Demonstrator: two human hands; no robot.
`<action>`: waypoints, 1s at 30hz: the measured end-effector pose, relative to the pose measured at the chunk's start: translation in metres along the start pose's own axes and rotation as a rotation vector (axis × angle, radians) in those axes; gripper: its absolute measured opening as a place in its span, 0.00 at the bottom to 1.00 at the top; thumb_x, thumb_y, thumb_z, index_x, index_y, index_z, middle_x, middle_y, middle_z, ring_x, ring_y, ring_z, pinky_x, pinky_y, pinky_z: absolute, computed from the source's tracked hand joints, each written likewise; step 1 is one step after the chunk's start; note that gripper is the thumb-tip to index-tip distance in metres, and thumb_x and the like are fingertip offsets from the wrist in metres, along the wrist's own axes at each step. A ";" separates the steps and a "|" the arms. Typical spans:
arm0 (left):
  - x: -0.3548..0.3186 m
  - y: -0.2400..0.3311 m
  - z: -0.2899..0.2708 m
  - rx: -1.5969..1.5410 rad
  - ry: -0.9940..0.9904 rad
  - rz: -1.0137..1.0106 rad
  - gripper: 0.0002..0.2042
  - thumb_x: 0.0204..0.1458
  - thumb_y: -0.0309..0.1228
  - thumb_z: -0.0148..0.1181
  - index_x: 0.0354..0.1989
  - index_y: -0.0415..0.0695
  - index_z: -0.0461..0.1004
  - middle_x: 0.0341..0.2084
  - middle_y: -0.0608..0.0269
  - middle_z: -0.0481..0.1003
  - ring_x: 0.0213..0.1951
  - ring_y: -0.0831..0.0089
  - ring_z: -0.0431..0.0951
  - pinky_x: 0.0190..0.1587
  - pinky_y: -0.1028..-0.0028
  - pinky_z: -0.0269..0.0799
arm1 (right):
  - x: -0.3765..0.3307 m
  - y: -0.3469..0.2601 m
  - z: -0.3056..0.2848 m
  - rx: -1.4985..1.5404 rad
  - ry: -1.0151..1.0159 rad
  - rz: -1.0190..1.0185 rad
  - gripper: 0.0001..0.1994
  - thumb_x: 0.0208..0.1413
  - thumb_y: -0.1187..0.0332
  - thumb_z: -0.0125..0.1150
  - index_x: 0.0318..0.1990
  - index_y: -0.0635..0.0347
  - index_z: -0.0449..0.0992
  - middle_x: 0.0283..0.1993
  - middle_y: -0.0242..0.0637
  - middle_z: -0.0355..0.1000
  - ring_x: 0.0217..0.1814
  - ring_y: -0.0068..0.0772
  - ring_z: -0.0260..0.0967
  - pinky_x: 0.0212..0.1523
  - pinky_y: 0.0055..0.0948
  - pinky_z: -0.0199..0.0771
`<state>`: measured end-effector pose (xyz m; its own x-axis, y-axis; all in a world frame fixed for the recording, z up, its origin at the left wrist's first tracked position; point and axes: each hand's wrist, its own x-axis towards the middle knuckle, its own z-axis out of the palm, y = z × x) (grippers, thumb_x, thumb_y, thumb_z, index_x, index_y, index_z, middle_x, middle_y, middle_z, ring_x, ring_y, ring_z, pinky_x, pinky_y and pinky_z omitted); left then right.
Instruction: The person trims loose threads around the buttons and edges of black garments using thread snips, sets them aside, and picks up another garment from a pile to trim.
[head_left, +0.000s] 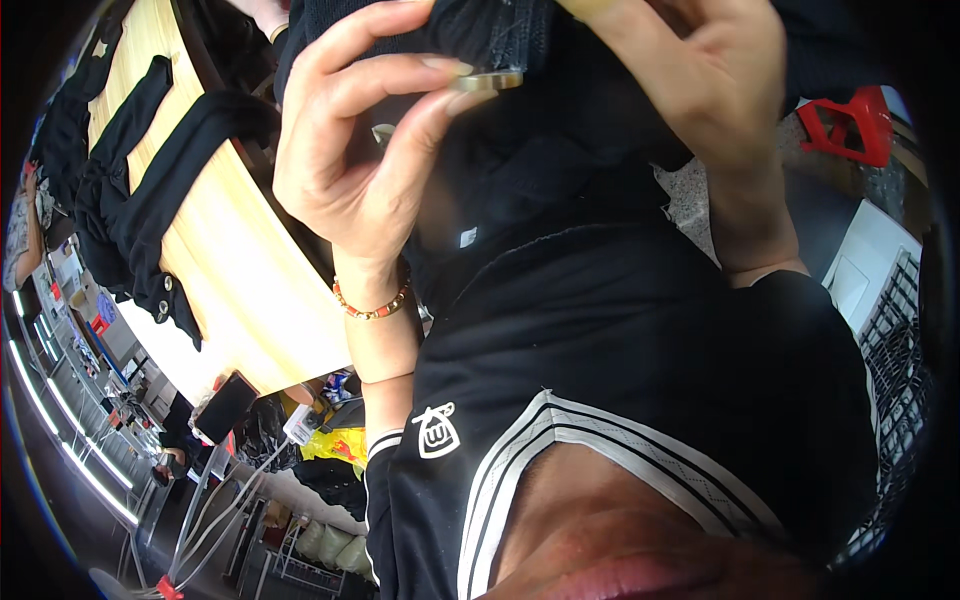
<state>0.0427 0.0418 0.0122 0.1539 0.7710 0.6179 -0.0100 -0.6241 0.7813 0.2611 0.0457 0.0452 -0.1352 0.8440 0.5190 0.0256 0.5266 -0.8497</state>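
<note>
My left hand (350,150) is closed in a pinch, thumb against fingertips, on a thin gold-coloured metal piece (488,81). That piece lies against the lower edge of dark stitched fabric (520,35), which runs out of view at the top. Further right, my right hand (705,85) is raised with its fingers curled beside the same fabric. The top edge of the picture cuts off those fingertips, so what they grip cannot be made out. A red and gold bracelet (372,308) circles my left wrist.
On the left stands a pale wooden table (260,290) with black garments (130,210) on it. A phone-like dark screen (226,408) and white cables (215,500) are near its front corner. To the right are a red plastic stool (855,128) and a black wire basket (890,350).
</note>
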 end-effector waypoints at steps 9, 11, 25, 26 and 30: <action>0.004 0.001 0.009 -0.042 0.019 -0.036 0.10 0.46 0.13 0.67 0.38 0.31 0.76 0.50 0.41 0.74 0.38 0.70 0.82 0.45 0.75 0.80 | -0.014 -0.010 -0.015 -0.417 -0.076 -0.374 0.20 0.47 0.66 0.75 0.47 0.66 0.81 0.35 0.38 0.71 0.31 0.27 0.67 0.29 0.22 0.67; 0.005 0.000 0.009 0.003 -0.019 -0.011 0.10 0.47 0.12 0.67 0.38 0.30 0.76 0.50 0.41 0.74 0.38 0.70 0.82 0.45 0.75 0.80 | -0.012 -0.021 -0.020 -0.446 -0.191 -0.271 0.20 0.48 0.67 0.74 0.48 0.68 0.81 0.34 0.38 0.70 0.30 0.27 0.66 0.29 0.22 0.66; 0.010 0.003 0.004 -0.037 -0.111 -0.020 0.10 0.47 0.11 0.66 0.38 0.30 0.77 0.50 0.40 0.74 0.37 0.70 0.82 0.42 0.76 0.80 | -0.014 -0.022 -0.026 -0.299 -0.224 -0.116 0.17 0.51 0.70 0.71 0.47 0.68 0.82 0.33 0.37 0.69 0.27 0.22 0.64 0.27 0.22 0.64; 0.011 0.002 0.003 -0.059 -0.120 -0.027 0.10 0.47 0.11 0.65 0.38 0.30 0.77 0.50 0.40 0.74 0.37 0.70 0.82 0.41 0.76 0.80 | -0.011 -0.027 -0.028 -0.329 -0.237 -0.106 0.17 0.51 0.70 0.71 0.47 0.68 0.82 0.33 0.36 0.69 0.27 0.22 0.64 0.27 0.22 0.63; 0.009 -0.001 0.003 -0.067 -0.104 -0.014 0.09 0.47 0.12 0.65 0.38 0.30 0.77 0.50 0.40 0.74 0.36 0.70 0.82 0.41 0.77 0.80 | -0.008 -0.027 -0.029 -0.367 -0.269 -0.138 0.17 0.50 0.70 0.71 0.47 0.68 0.82 0.33 0.36 0.69 0.27 0.23 0.63 0.27 0.21 0.62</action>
<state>0.0469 0.0494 0.0170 0.2566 0.7603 0.5967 -0.0722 -0.6006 0.7963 0.2900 0.0276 0.0663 -0.4123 0.7328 0.5413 0.3312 0.6740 -0.6603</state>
